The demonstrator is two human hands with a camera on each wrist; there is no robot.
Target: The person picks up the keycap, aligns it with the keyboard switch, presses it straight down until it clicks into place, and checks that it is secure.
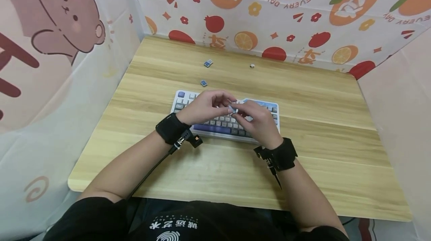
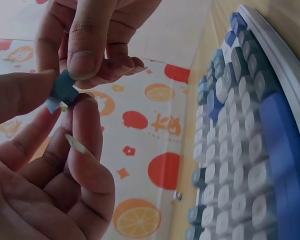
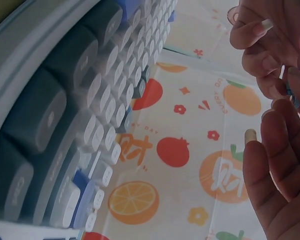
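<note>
Status, as seen from beside the table: the keyboard lies flat, long side toward the seated person, with most keys in place. The small blue part is held in the air above it, apart from the keys. Loose pieces lie on the table beyond the keyboard: a blue cluster at the far left, a single blue piece closer to the keyboard, and a tiny pale piece farther right. Judged from this layout, the work on the small parts is partway through; the held part is not yet set down or seated, and the loose pieces appear to await handling. Whether any key position lacks its cap cannot be told, as the hands cover part of the rows.

Hand position: the left hand pinches the part between its thumb and a bent finger. The right hand grasps the same part from the opposite side, its thumb against it. Fingertips of both hands meet around the part. Both forearms reach forward over the near table edge and converge, a black band on each wrist.
</note>
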